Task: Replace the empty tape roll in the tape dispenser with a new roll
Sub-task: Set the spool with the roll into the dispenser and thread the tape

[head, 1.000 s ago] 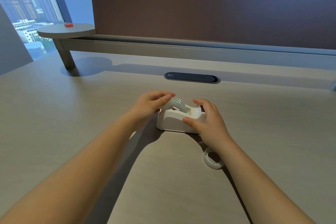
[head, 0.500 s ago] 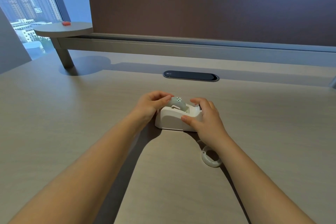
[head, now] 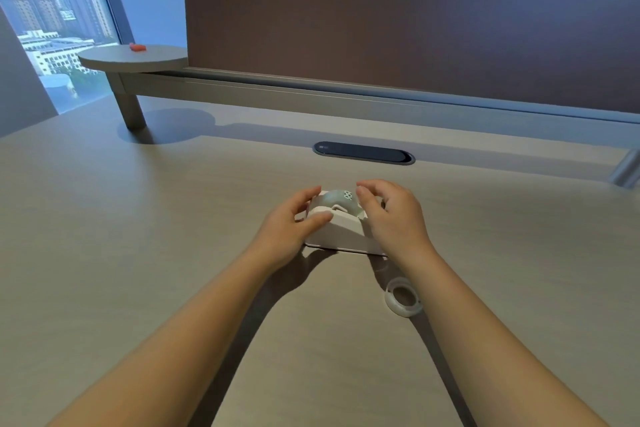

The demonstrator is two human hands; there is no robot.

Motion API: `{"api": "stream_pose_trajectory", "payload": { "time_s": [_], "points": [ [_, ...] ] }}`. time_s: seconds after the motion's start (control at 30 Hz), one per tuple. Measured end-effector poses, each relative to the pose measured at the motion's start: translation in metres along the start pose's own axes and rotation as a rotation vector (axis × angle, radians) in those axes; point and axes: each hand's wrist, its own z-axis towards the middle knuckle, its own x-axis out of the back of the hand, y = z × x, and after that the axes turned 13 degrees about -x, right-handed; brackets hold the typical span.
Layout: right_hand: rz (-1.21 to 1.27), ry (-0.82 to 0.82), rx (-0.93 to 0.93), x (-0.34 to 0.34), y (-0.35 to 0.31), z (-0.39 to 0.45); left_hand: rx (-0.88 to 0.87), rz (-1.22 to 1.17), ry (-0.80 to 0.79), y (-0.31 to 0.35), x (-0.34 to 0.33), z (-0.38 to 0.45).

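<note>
A white tape dispenser (head: pixel 341 236) sits on the desk in the middle of the view. A pale grey-green tape roll (head: pixel 337 197) with a patterned hub rests in its cradle. My left hand (head: pixel 289 227) grips the dispenser's left end, thumb on its top and fingers behind it. My right hand (head: pixel 393 215) curls over the dispenser's right end and hides it. Its fingertips touch the right side of the roll, and its thumb is hidden. A clear ring-shaped roll (head: pixel 402 297) lies flat on the desk near my right forearm.
The light wood desk (head: pixel 138 253) stretches wide on both sides. A dark oval cable port (head: pixel 363 152) lies beyond the dispenser. A brown partition (head: pixel 415 28) closes the back. A round side shelf (head: pixel 133 57) at the left carries a small red object (head: pixel 138 47).
My left hand has left the roll and taken the dispenser's left end. My right hand has come off the near side and moved up over the right end, towards the roll.
</note>
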Motion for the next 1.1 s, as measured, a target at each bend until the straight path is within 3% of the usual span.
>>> {"api": "stream_pose_trajectory", "payload": {
  "time_s": [0.17, 0.3, 0.4, 0.5, 0.67, 0.8, 1.1],
  "points": [
    [0.05, -0.051, -0.06, -0.007, -0.006, 0.005, -0.019, 0.053, 0.002, 0.003, -0.001, 0.0],
    [0.143, 0.007, -0.076, -0.006, -0.007, 0.005, -0.024, 0.095, -0.001, 0.006, 0.0, 0.0],
    [0.034, 0.081, 0.016, -0.005, -0.009, 0.005, -0.013, 0.111, -0.008, 0.007, 0.001, 0.001],
    [-0.142, 0.034, 0.037, -0.002, -0.013, 0.008, -0.014, 0.118, -0.008, 0.006, 0.0, 0.002],
    [-0.253, -0.125, -0.085, 0.0, -0.029, 0.017, -0.009, 0.105, -0.013, 0.007, 0.0, 0.002],
    [-0.175, -0.241, -0.235, 0.005, -0.039, 0.024, -0.001, 0.123, -0.031, 0.009, 0.001, 0.002],
    [-0.039, -0.244, -0.365, 0.035, -0.038, 0.034, 0.027, 0.156, -0.062, 0.014, 0.001, 0.001]
  ]
}}
